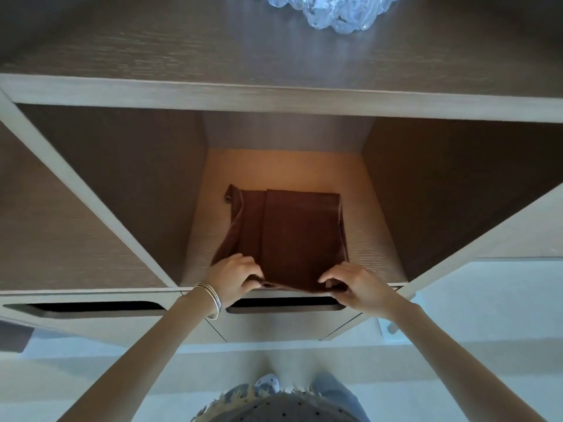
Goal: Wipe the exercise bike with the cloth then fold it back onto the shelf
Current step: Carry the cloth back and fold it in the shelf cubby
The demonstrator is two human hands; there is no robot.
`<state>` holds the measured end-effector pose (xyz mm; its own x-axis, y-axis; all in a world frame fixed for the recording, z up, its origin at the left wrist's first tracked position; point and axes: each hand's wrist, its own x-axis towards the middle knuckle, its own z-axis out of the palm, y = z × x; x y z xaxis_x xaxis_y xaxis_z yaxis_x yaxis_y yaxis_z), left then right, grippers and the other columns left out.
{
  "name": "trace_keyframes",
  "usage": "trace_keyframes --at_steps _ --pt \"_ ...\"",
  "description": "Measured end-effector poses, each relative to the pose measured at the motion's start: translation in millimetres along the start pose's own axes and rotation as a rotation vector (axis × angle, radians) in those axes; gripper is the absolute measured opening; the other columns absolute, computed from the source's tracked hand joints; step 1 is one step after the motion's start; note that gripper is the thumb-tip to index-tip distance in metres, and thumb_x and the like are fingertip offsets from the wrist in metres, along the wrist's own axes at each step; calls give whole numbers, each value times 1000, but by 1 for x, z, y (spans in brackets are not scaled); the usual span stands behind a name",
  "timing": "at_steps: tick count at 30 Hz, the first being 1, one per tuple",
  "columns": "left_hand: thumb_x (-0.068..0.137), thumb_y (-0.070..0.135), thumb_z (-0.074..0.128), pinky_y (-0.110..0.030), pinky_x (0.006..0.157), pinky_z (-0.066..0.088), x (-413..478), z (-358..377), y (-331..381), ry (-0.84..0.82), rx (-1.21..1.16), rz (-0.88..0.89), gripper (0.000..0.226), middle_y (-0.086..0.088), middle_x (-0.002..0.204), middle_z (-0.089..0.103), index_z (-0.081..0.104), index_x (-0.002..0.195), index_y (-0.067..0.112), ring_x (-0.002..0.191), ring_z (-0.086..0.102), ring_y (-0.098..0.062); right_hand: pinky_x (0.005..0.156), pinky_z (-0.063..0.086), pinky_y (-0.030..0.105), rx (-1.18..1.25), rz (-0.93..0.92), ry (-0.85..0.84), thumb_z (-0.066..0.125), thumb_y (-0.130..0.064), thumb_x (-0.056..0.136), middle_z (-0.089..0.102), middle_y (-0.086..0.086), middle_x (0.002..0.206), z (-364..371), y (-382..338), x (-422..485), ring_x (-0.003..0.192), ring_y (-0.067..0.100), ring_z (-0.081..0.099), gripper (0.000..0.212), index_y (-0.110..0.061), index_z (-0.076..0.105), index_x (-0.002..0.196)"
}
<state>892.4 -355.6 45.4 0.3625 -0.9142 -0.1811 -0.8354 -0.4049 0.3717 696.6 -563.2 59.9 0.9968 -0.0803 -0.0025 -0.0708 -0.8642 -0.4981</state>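
Now our left hand (236, 277) and right hand (358, 287), set apart, each pinch a near corner of the folded dark brown cloth (289, 236), which lies flat on the light wooden shelf (374, 226), its near edge right at the shelf's front edge.

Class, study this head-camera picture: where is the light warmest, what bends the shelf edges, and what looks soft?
Head view: a warm glow lights the cubby floor behind the brown cloth, the side walls are dark; the wide lens splays the shelf edge outward; the clear crinkled object on top looks soft; left hand and right hand, pinching it, are fairly sharp.
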Motion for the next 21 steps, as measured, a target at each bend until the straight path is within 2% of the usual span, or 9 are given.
trace_keyframes --at_steps 4,6,7,9,11,13,16,19,21 --pt "90 39 54 -35 92 42 2 -6 -2 -44 29 -44 21 7 108 64 68 102 30 103 53 -19 78 41 10 32 55 -111 68 -20 84 67 -3 101 -4 4 1 93 10 57 26 -16 67 110" --pt "91 42 49 -38 92 43 7 -9 5 51 1 -98 25 6 109 63 68 99 28 103 52 -20 83 37 7 102 44 -43 66 -20 86 67 2 104 -10 9 9 95 11 59 23 -12 68 107" --pt "93 39 46 -38 92 43 10 -8 12 141 -32 -132 26 4 112 61 67 103 26 104 51 -22 87 38 10 105 44 38 63 -17 89 66 5 107 -11 14 15 98 14 60 20 -9 69 106" --pt "96 31 41 -38 91 45 20 -5 26 260 -73 -234 29 -2 121 57 59 117 23 110 47 -25 96 43 25 17 104 158 54 -12 94 61 6 120 -13 28 28 111 19 57 22 -8 67 111" --pt "97 37 38 -40 92 45 30 1 39 184 11 -352 39 -6 132 47 46 131 21 120 40 -27 105 38 33 -102 185 115 47 -12 97 52 3 135 -12 41 40 127 20 45 29 -11 60 122" --pt "92 51 41 -41 99 42 37 8 44 65 143 -416 58 -9 139 36 35 138 16 126 33 -30 111 31 31 -224 198 24 43 -13 98 45 1 141 -6 50 45 135 19 35 33 -14 53 129" --pt "82 65 49 -42 109 31 44 12 35 -30 209 -394 85 -11 148 23 21 144 15 135 23 -31 105 37 32 -334 193 74 46 -17 96 50 0 136 2 52 39 128 20 43 32 -17 54 127" --pt "82 60 53 -40 114 24 60 -2 9 -118 173 -278 87 -6 154 12 13 148 19 141 13 -27 85 51 36 -388 210 243 62 -11 84 65 6 109 10 29 29 101 28 61 24 -12 67 107" --pt "84 53 57 -40 117 18 79 -18 -5 -217 225 -164 86 -3 157 8 10 149 22 144 7 -26 73 54 37 -387 238 361 68 -8 78 67 8 91 21 9 20 84 31 64 17 -10 71 94"
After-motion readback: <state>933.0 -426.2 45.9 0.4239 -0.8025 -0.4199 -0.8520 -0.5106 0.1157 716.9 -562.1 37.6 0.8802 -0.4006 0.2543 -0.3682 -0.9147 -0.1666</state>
